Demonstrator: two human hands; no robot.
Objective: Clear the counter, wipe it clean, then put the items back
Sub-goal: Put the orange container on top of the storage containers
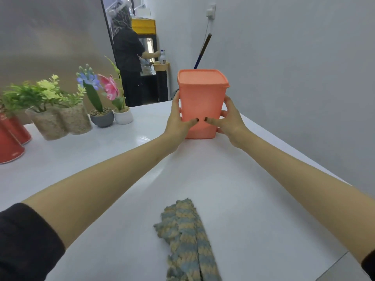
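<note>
A tall orange lidded container (202,98) stands upright on the white counter (233,189), near its far right side. My left hand (178,120) presses its left wall and my right hand (229,120) its right wall, thumbs across the front face. A crumpled blue and yellow cloth (187,240) lies on the counter close to me, between my forearms.
Along the left edge stand two red tins (11,138), a green plant in a textured pot (58,122) and two small flower pots (110,116). A grey wall (294,78) runs along the right. A person (127,57) stands in the far doorway.
</note>
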